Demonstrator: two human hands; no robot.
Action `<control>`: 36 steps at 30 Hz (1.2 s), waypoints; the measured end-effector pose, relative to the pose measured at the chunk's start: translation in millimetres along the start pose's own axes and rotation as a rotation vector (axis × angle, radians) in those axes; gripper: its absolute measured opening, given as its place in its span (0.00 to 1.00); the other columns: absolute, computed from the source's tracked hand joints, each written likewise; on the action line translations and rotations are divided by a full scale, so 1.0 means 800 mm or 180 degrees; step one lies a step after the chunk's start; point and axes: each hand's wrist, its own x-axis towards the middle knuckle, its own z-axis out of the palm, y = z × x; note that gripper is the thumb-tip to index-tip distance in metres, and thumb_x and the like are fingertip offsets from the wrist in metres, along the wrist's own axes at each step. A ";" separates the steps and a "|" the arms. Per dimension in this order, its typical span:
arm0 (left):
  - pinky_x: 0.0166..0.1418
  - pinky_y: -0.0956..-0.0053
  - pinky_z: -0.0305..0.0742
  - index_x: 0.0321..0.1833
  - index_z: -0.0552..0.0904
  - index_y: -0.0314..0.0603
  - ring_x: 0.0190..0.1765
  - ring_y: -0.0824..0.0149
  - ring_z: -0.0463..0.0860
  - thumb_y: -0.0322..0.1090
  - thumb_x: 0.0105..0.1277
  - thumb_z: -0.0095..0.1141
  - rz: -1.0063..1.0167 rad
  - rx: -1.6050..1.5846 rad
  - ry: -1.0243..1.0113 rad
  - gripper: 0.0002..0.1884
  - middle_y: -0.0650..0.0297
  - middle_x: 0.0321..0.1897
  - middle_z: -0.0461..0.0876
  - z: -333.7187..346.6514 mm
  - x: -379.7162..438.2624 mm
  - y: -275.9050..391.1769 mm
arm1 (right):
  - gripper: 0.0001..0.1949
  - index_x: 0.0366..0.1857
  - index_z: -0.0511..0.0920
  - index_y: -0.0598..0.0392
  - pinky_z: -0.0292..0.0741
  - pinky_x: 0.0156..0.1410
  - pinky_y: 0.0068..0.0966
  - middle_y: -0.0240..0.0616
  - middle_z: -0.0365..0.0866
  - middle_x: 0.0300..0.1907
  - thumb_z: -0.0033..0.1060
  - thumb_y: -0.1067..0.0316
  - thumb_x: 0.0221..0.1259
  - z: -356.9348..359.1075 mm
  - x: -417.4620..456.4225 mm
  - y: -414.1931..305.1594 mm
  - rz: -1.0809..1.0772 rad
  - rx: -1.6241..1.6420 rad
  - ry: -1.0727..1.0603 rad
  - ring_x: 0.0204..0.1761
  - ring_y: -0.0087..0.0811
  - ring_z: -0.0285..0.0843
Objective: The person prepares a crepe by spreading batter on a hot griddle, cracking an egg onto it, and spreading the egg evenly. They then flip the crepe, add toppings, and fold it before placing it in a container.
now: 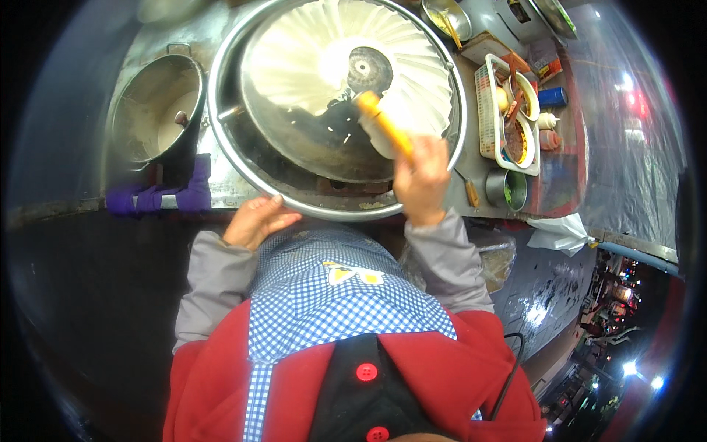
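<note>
A round griddle [331, 160] stands before me inside a wide metal rim [253, 179]. Pale batter [298, 61] covers much of its far and right side in fanned ridges, around a dark round hub [370, 69]; the near left part shows bare dark metal. My right hand [422, 179], over the griddle's right near side, is closed around the yellow-orange handle of a spreading tool [392, 130], whose far end is blurred over the batter. My left hand [257, 221] rests by the near left rim, thumb on top of it, fingers loosely apart.
At left stands a deep metal pot [157, 110] with pale residue and a dark utensil inside. On the right are a white plastic basket [487, 116] with bowls, squeeze bottles [548, 121], a metal cup [497, 188] of greens and a wooden-handled tool [471, 193]. A metal bowl [464, 25] is farther back.
</note>
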 end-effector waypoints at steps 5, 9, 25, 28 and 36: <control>0.65 0.63 0.80 0.57 0.79 0.24 0.55 0.55 0.86 0.40 0.77 0.55 -0.0168 0.0163 -0.0117 0.20 0.45 0.52 0.84 0.017 0.004 -0.017 | 0.14 0.47 0.81 0.59 0.74 0.48 0.41 0.47 0.77 0.39 0.69 0.74 0.56 0.004 -0.010 -0.002 -0.0024 -0.0056 -0.0146 0.44 0.50 0.76; 0.66 0.65 0.80 0.57 0.77 0.21 0.55 0.55 0.86 0.41 0.76 0.56 -0.0408 0.0252 -0.0222 0.23 0.42 0.52 0.84 0.011 -0.001 -0.002 | 0.13 0.45 0.81 0.60 0.73 0.46 0.41 0.46 0.78 0.39 0.69 0.73 0.57 -0.001 0.003 0.011 0.0097 -0.0258 0.0118 0.41 0.51 0.76; 0.61 0.68 0.84 0.55 0.80 0.22 0.53 0.55 0.87 0.42 0.76 0.56 0.0102 0.0054 0.0050 0.21 0.44 0.50 0.86 -0.005 0.005 -0.012 | 0.14 0.46 0.81 0.58 0.73 0.48 0.39 0.45 0.78 0.41 0.70 0.72 0.56 -0.005 -0.012 -0.024 -0.0104 0.0207 -0.0147 0.43 0.49 0.76; 0.61 0.66 0.84 0.57 0.79 0.21 0.53 0.55 0.87 0.40 0.76 0.56 -0.0060 0.0144 -0.0153 0.21 0.43 0.50 0.85 0.005 0.015 -0.025 | 0.14 0.47 0.82 0.58 0.74 0.49 0.38 0.44 0.79 0.41 0.70 0.72 0.57 -0.006 0.006 0.022 0.0566 -0.0437 0.0009 0.44 0.48 0.77; 0.61 0.65 0.84 0.54 0.79 0.21 0.53 0.55 0.87 0.41 0.77 0.55 0.0080 -0.0009 0.0021 0.21 0.41 0.49 0.85 -0.003 0.009 -0.006 | 0.15 0.46 0.79 0.60 0.74 0.45 0.41 0.46 0.75 0.39 0.67 0.75 0.55 -0.010 0.003 0.011 0.0351 -0.0406 0.0089 0.41 0.51 0.74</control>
